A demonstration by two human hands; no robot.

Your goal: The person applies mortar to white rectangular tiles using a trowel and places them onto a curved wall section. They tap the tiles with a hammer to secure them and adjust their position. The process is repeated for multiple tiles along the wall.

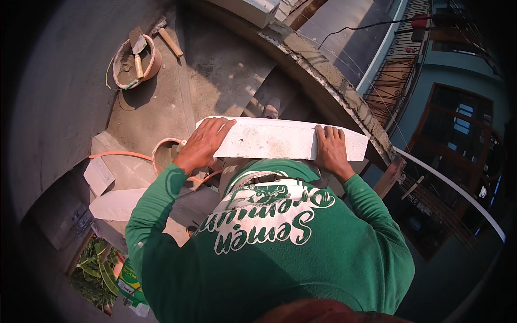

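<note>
Head view: we hold the white block (280,139) level at waist height, left hand (203,144) flat on its left end, right hand (329,148) flat, fingers together, near its right end. Mortar bucket (134,62) with trowel (138,47) sits well beyond.

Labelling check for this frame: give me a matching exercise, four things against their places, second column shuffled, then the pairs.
Things:
1. white block
2. trowel
3. left hand
4. right hand

Places:
A. lying in the round mortar pan at upper left
B. flat on the block's right end
C. held across the front of the person's body, in both hands
D. flat on the block's left end

Pairs: 1-C, 2-A, 3-D, 4-B
</note>
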